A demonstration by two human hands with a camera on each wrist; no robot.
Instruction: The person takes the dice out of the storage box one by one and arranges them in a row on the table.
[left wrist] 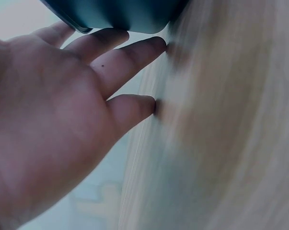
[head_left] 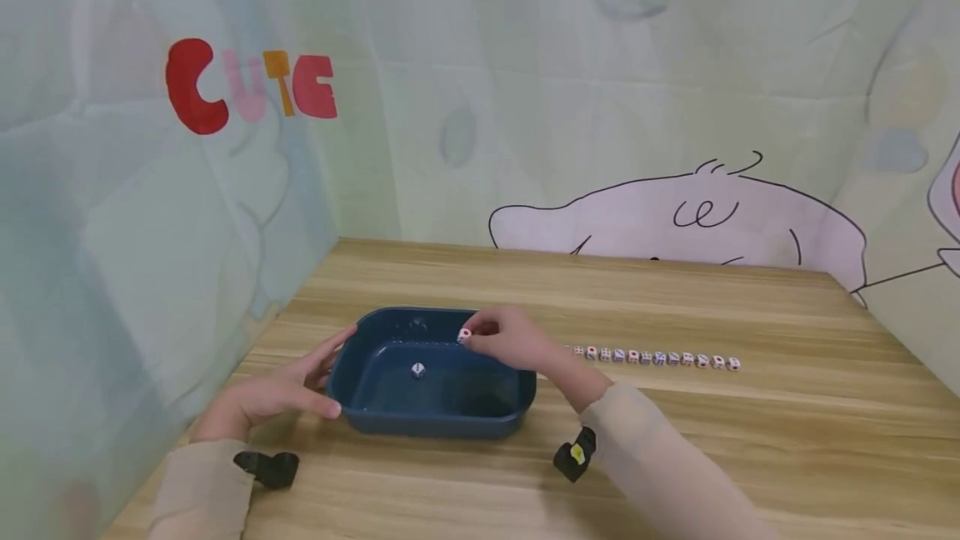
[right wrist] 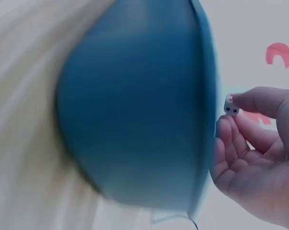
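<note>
A dark blue rectangular dish point(head_left: 431, 423) with rounded corners sits on the table. One white die point(head_left: 417, 370) lies on its floor, left of the middle. My left hand point(head_left: 281, 390) rests against the dish's left end, fingers spread; in the left wrist view the fingers reach under its side toward the tabletop. Between thumb and forefinger my right hand point(head_left: 513, 342) pinches another die point(right wrist: 232, 105), held above the dish near its far right rim. That die shows a red dot in the head view.
To the right of the dish, a straight row of several dice point(head_left: 660, 358) stretches across the wooden table point(head_left: 712, 457); the right forearm passes in front of its near end. Printed curtains point(head_left: 420, 107) enclose the table at the left, back and right.
</note>
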